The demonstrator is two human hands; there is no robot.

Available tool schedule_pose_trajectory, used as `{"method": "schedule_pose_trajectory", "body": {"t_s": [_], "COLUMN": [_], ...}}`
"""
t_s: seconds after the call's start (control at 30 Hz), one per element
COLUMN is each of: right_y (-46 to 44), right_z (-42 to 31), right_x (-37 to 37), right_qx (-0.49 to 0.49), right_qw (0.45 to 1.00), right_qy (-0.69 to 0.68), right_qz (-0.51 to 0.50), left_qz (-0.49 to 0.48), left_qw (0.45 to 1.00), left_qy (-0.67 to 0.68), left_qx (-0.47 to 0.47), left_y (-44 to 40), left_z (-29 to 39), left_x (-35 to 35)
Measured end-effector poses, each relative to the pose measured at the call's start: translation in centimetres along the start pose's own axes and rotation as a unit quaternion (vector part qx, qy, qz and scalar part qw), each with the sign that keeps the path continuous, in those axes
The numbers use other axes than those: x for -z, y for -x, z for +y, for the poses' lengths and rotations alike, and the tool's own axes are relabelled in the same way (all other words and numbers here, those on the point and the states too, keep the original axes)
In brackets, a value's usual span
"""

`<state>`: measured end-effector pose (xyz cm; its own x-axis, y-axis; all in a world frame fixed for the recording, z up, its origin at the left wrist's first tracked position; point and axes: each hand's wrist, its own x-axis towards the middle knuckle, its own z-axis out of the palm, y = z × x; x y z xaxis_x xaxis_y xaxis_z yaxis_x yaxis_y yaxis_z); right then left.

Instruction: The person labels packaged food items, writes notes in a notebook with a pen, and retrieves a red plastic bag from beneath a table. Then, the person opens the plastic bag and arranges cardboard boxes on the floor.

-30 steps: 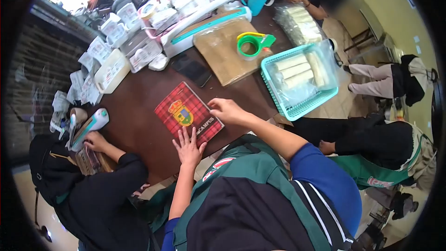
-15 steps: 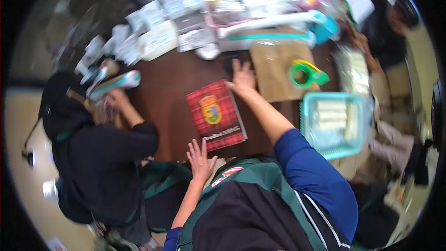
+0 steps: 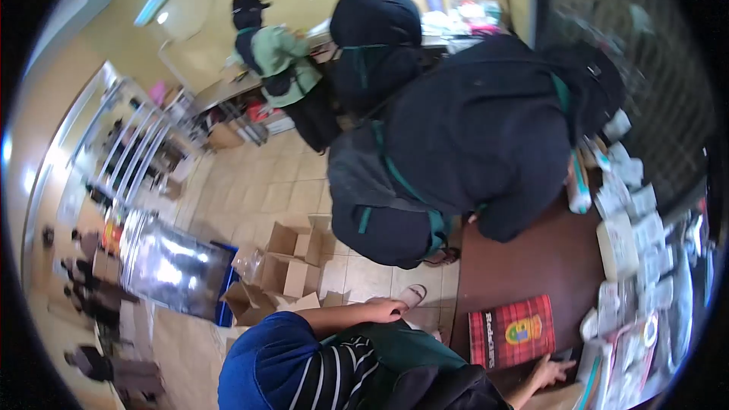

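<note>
A red plaid book [image 3: 510, 332] with a yellow crest and white lettering lies flat on the brown table [image 3: 531, 258]. My right hand [image 3: 551, 372] is beside its lower right corner, fingers spread, with nothing held. By those fingers is a dark flat thing [image 3: 563, 355] whose kind I cannot make out. My left hand [image 3: 386, 310] is off the table, in front of my body by the dark green clothing. Its fingers look curled, partly hidden, and whatever may be in them does not show.
A co-worker in black [image 3: 486, 129] bends over the table's far end. Several white packets [image 3: 645, 235] and a white container [image 3: 616, 249] line its right side. Open cardboard boxes [image 3: 292, 258] stand on the tiled floor, near a shiny metal drum [image 3: 178, 266]. Another person [image 3: 285, 68] stands at the back counter.
My view has swung left, bringing the room and floor into sight. My left hand has moved from the table edge to my body. The right hand remains near the book.
</note>
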<state>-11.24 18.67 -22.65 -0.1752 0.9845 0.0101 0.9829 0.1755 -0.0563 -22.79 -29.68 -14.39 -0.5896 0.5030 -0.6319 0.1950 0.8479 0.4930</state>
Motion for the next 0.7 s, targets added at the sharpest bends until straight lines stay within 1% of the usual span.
{"method": "schedule_pose_trajectory", "body": {"t_s": [0.03,0.07,0.1,0.13,0.2,0.23,0.27,0.33,0.4,0.47,0.53,0.57,0.6,0.63,0.67,0.7], "right_y": [-0.2,-0.6,-0.2,-0.8,-2.4,-2.4,-3.7,-7.2,-5.7,-2.2,2.7,4.0,3.9,5.8,9.4,7.3], "right_z": [-0.2,-0.6,-2.0,-2.3,-2.9,-4.5,-4.7,-4.4,-5.1,-6.4,-8.2,-7.3,-6.1,-5.9,-6.1,-3.0], "right_x": [-0.3,-0.1,2.4,3.6,2.3,4.0,3.6,1.5,2.7,4.3,7.4,5.8,2.9,1.8,4.3,-2.4], "right_qx": [-0.009,-0.020,-0.021,0.023,0.131,0.147,0.156,0.227,0.222,0.185,0.178,0.216,0.232,0.189,0.183,0.183], "right_qw": [0.999,0.997,0.994,0.995,0.979,0.978,0.976,0.937,0.927,0.938,0.968,0.954,0.954,0.964,0.961,0.953], "right_qy": [0.029,0.059,0.102,0.101,0.077,0.085,0.086,0.113,0.256,0.287,0.177,0.209,0.179,0.162,0.151,0.117], "right_qz": [0.021,0.042,0.020,0.009,0.134,0.119,0.127,0.240,0.161,0.062,-0.031,-0.019,-0.055,-0.091,-0.145,-0.211], "left_qz": [-0.035,-0.022,-0.182,-0.175,-0.124,-0.099,-0.073,-0.033,-0.025,-0.028,-0.029,-0.034,-0.046,-0.067,-0.095,-0.123], "left_qw": [0.998,0.998,0.982,0.982,0.986,0.986,0.984,0.978,0.974,0.974,0.973,0.972,0.972,0.974,0.975,0.976], "left_qy": [0.044,0.055,0.057,0.066,0.108,0.130,0.156,0.201,0.219,0.222,0.228,0.232,0.230,0.218,0.200,0.181], "left_qx": [-0.002,0.006,0.007,0.007,0.021,0.027,0.033,0.050,0.052,0.039,0.029,0.027,0.021,0.012,0.001,-0.009], "left_y": [0.9,-3.8,-3.6,-3.4,-0.6,0.2,0.8,1.4,2.3,2.5,3.2,3.4,4.4,6.4,10.0,11.5], "left_z": [-1.6,-5.9,-13.1,-13.2,-15.4,-16.0,-16.7,-16.8,-17.5,-18.6,-20.1,-20.2,-21.4,-23.5,-26.6,-29.3], "left_x": [-0.5,-5.8,-10.2,-10.2,-10.8,-10.8,-10.9,-10.4,-10.8,-10.7,-10.2,-9.7,-9.2,-9.2,-10.4,-9.4]}}
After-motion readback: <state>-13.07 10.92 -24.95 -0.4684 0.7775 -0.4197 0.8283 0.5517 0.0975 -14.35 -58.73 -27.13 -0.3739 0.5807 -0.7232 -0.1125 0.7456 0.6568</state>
